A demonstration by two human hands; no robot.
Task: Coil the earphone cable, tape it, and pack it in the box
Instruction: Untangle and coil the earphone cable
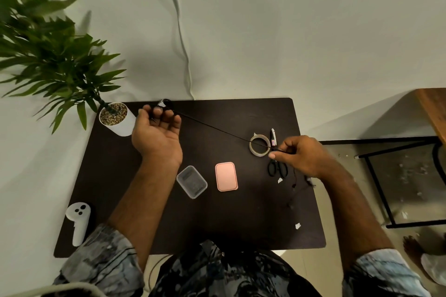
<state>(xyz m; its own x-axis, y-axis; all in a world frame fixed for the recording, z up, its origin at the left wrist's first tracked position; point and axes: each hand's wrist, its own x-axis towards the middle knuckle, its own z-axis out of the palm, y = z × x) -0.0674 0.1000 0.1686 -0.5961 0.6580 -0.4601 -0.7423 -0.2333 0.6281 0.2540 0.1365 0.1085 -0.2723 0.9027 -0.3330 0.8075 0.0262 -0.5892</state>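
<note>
I'm early in coiling: my left hand holds a few loops, my right hand pinches the cable taut above the surface. Tape and box wait untouched.

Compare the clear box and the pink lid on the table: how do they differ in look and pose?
The clear box is see-through with raised walls; the pink lid is opaque and lies flat. The box sits turned at an angle to the table edge; the lid lies almost square to it. The box lies to the left, the lid to the right, with a gap between. Both are rounded rectangles of similar size, and neither hand touches them.
</note>
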